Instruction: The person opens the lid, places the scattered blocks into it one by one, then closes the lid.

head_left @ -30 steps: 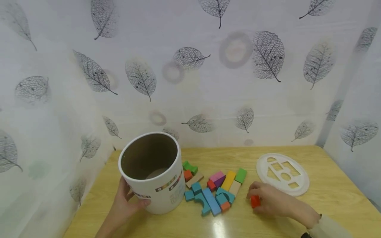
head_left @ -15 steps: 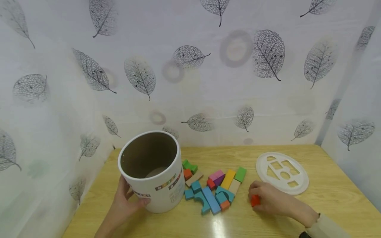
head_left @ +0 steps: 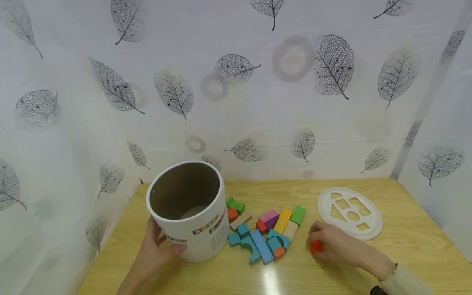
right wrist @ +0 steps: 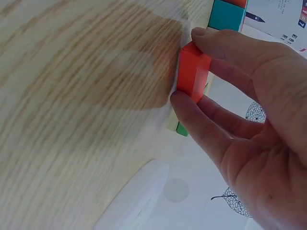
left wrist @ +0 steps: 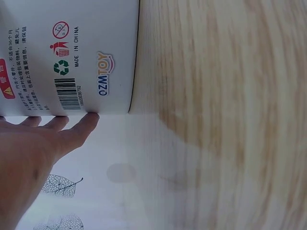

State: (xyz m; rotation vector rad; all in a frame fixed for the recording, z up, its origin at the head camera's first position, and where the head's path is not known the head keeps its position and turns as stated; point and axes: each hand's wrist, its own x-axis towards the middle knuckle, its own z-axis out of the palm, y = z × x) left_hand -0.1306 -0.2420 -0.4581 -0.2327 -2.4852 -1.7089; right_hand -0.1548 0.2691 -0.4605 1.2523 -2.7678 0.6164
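Left hand: our left hand (head_left: 153, 252) rested against the near-left wall of the white tub (head_left: 191, 213), fingers fairly straight and lying along its printed side, thumb on the near face – a steadying hold, not a clench. In the left wrist view the fingertips (left wrist: 88, 120) touched the tub's wall (left wrist: 72, 52) beside the barcode.

Right hand: our right hand (head_left: 333, 246) pinched a red block (head_left: 316, 246) between thumb and fingers, low at the worktop (head_left: 405, 246). The right wrist view showed the red block (right wrist: 193, 72) gripped top and bottom by thumb and fingers of the right hand (right wrist: 249, 143), its long face turned outward.

Red block: it sat in our right hand, right of the block pile and near of the white lid – we could not tell whether it still touched the worktop.

White tub: upright at the left of the worktop, open at the top, brown inside.

Block pile: loose coloured blocks (head_left: 263, 233) lay just right of the tub – blue, teal, green, yellow, pink, purple, orange and plain wood, several touching one another.

White lid: a round shape-sorter lid (head_left: 349, 213) lay flat at the far right, apart from the pile, with cut-out holes showing the wood beneath.
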